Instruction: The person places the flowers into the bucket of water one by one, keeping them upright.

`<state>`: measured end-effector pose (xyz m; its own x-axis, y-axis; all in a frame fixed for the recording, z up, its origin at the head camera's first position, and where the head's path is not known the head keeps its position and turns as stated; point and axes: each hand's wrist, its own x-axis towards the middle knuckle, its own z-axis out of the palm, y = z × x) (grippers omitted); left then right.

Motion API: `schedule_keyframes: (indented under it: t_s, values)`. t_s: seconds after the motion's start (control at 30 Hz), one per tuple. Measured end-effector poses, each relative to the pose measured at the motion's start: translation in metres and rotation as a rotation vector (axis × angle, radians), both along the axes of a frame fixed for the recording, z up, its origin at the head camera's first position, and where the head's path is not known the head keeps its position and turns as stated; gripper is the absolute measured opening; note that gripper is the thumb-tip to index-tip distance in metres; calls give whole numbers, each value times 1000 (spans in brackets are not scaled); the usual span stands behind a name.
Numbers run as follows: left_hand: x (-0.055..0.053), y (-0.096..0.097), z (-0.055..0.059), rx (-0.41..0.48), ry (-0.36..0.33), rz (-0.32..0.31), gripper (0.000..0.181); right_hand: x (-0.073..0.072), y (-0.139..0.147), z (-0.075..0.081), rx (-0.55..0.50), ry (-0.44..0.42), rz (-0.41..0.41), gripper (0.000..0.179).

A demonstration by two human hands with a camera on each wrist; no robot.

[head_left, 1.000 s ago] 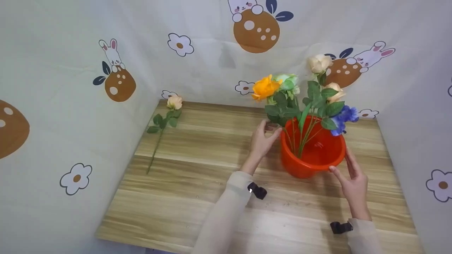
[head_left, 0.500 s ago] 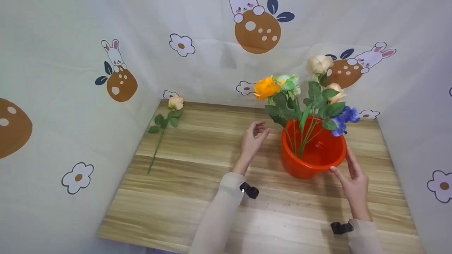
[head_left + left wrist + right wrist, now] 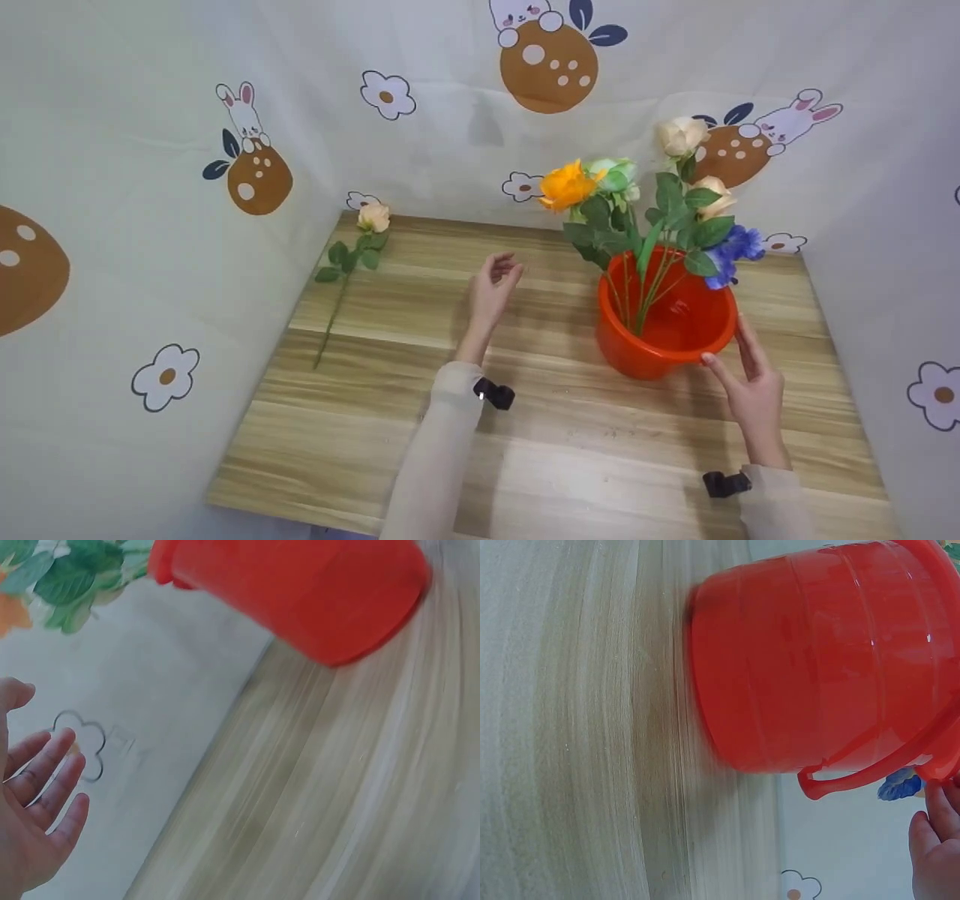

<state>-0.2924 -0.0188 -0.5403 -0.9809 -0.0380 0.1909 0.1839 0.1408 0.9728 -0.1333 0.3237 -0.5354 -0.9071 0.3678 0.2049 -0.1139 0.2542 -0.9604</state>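
Note:
A red plastic bucket (image 3: 637, 349) stands upright on the wooden tabletop, with several artificial flowers leaning in it. An orange flower (image 3: 568, 186) and a pale green one (image 3: 613, 176) lean left. Two cream roses (image 3: 681, 136) and a blue flower (image 3: 731, 255) are on the right. My right hand (image 3: 754, 397) holds the bucket's right rim, thumb at the front and fingers along the side. Between the bucket and a single peach rose (image 3: 373, 217) lying at the left, my left hand (image 3: 491, 296) hovers over the table with nothing in its loosely bent fingers.
The wooden tabletop (image 3: 420, 405) meets pale cloth walls (image 3: 300, 90) at the back and both sides, printed with rabbits and flowers. A thin handle (image 3: 870, 776) hangs along the bucket's outside. Black wrist devices (image 3: 495, 394) sit at both cuffs.
My left hand has come away from the bucket's left side and moved left across the table. The right hand, the bucket and the flowers have stayed in place.

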Motion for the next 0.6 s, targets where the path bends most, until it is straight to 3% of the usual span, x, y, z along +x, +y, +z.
schedule_keyframes:
  t_s: [0.13, 0.23, 0.6]
  values:
    - [-7, -23, 0, 23, -15, 57, 32, -4, 8, -12, -2, 3, -2, 75]
    - [-19, -41, -14, 45, -3, 105, 34, -6, 12, -19, -9, 11, -4, 76]
    - [-34, -122, -25, 106, -72, 275, 40, 1, -2, 3, 28, 32, 11, 73]
